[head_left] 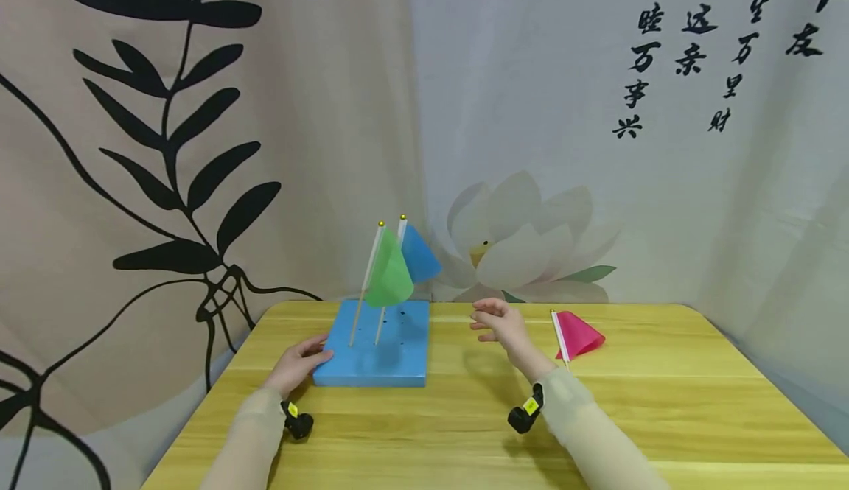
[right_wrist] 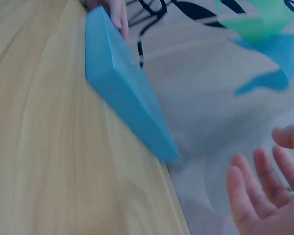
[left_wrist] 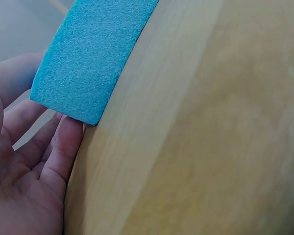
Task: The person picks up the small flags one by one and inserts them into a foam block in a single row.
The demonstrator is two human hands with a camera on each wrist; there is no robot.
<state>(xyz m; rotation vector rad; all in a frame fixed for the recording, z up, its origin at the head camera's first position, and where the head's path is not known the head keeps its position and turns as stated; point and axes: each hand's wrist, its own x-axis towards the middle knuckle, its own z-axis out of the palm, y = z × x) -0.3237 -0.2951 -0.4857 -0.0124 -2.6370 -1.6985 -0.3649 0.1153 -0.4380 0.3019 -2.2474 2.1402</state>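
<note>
Pink flag [head_left: 579, 335] lay roughly near-to-far, off to the right of the relaxed, empty right hand [head_left: 509, 329] — def the closer one — while the left hand [head_left: 297, 363] held the blue block [head_left: 398, 367].

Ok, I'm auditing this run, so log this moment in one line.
left hand: touching blue board | right hand: empty, raised | green flag, blue flag: in board | pink flag: off board

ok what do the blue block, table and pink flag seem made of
Blue block: probably matte foam; its surface looks finely pitted up close.
Table: smooth wood or wood-look laminate, from the streaked grain.
Pink flag: likely thin, smooth cloth, as it bends softly, though plastic film is possible.
</note>
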